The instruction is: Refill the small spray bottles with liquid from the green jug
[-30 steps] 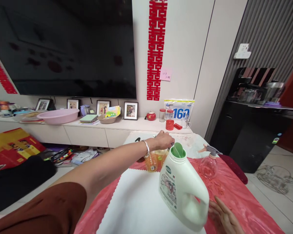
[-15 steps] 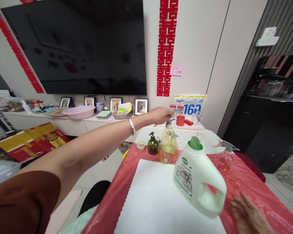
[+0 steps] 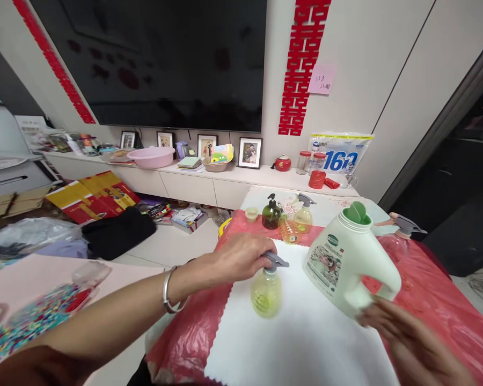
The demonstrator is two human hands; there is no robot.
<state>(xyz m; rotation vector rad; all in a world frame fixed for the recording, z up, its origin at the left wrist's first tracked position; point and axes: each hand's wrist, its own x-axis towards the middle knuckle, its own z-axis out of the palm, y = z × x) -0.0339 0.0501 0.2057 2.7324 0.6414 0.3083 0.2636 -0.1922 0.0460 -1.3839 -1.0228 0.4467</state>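
My left hand grips the grey trigger head of a clear spray bottle with yellow liquid in it. The bottle is upright over the white sheet; whether its base touches the sheet I cannot tell. To its right stands a pale green detergent jug, its mouth uncapped, with a green scoop-like piece in the opening. My right hand, a little blurred, is beside the jug's lower right side with fingers stretched toward it. Whether they touch the jug is unclear.
Behind the sheet are a small cup, a dark green pump bottle, a clear bottle lying tilted and another spray bottle. A pinkish spray bottle is behind the jug. Red plastic covers the table.
My left hand has brought the spray bottle from the table's back toward me, over the white sheet. My right hand has moved up toward the jug. The view has turned left and down.
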